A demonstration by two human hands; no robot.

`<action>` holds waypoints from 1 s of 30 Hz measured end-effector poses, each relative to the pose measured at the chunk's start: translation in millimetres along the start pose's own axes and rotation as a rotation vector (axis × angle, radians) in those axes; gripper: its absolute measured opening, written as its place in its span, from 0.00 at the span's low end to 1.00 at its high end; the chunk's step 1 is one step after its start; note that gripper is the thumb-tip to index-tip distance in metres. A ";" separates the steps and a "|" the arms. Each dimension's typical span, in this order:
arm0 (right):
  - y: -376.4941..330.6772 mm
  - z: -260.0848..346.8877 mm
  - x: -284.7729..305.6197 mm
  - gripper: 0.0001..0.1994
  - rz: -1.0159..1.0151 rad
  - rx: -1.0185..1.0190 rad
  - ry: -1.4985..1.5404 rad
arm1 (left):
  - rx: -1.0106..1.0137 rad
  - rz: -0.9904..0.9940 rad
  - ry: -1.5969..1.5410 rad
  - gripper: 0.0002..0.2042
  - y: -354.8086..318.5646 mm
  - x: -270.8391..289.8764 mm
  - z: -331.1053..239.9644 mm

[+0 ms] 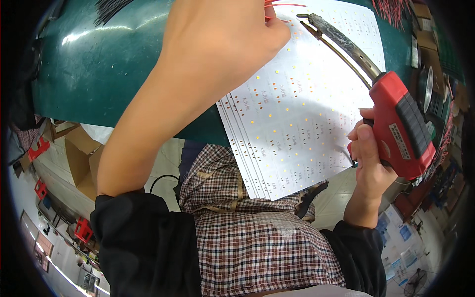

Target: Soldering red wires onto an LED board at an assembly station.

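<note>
Green tabletop [99, 74]: glossy, spreading from nine to twelve o'clock, with light streaking across it.
Soldering gun [398, 126]: at about three o'clock in my view, above the right part of the white sheets, its barrel reaching over them.
Gun's axis: long and slightly bent, running from five o'clock at the red body to eleven at the tip.
Gun's feel: stiff, probably heaviest at the body; I should hold it there, since the metal barrel may be hot.
Right hand [371, 158]: my fingers are curled round the gun's body, thumb laid along its near side.
Red wires [292, 5]: near twelve o'clock, ends pointing toward three; likely light, springy, best pinched near their ends.
Left hand [237, 29]: thumb and fingers are together on those wires; my knuckles hide the exact contact.
White sheets [297, 109]: stacked at one o'clock, dotted yellow; probably thin and slippery, best taken by the edges.
Black wires [113, 7]: bundled toward eleven.
</note>
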State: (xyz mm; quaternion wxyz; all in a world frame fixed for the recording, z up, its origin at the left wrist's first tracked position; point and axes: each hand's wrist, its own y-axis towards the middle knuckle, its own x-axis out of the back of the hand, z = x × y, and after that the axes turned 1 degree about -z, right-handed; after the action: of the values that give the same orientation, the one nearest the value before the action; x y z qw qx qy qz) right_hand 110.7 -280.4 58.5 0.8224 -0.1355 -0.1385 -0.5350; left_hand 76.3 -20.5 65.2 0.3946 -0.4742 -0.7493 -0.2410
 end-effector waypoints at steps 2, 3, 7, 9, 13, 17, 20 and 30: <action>0.3 0.2 -0.4 0.15 0.015 0.007 -0.012 | -0.016 -0.023 0.046 0.11 0.5 -2.8 -2.4; 0.3 0.2 -0.5 0.15 0.019 0.010 -0.023 | -0.019 -0.026 0.063 0.11 0.6 -4.1 -2.7; -0.8 0.0 1.5 0.13 0.021 0.005 -0.028 | -0.053 -0.028 0.058 0.11 0.7 -6.0 2.0; -0.2 -1.6 2.8 0.12 0.040 0.022 -0.060 | -0.089 -0.046 0.040 0.11 0.5 -6.4 4.8; 2.2 -5.7 1.8 0.11 0.045 0.081 -0.142 | -0.103 -0.051 0.019 0.11 -0.9 -7.0 7.6; 0.6 -5.7 -3.8 0.10 0.037 0.145 -0.192 | -0.087 -0.030 0.021 0.11 -1.0 -5.6 7.7; -2.2 -4.2 -4.8 0.06 0.019 0.100 -0.188 | -0.074 -0.021 0.032 0.11 0.0 -5.0 5.3; 3.1 -9.9 0.0 0.05 0.028 0.178 -0.022 | -0.057 0.012 0.045 0.11 -0.9 -2.4 4.3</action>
State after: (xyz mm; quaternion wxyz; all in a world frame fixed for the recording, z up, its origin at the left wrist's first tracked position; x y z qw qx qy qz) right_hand 114.4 -282.8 49.1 0.8369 -0.0696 -0.1928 -0.5076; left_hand 74.5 -18.9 60.8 0.3989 -0.4842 -0.7303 -0.2705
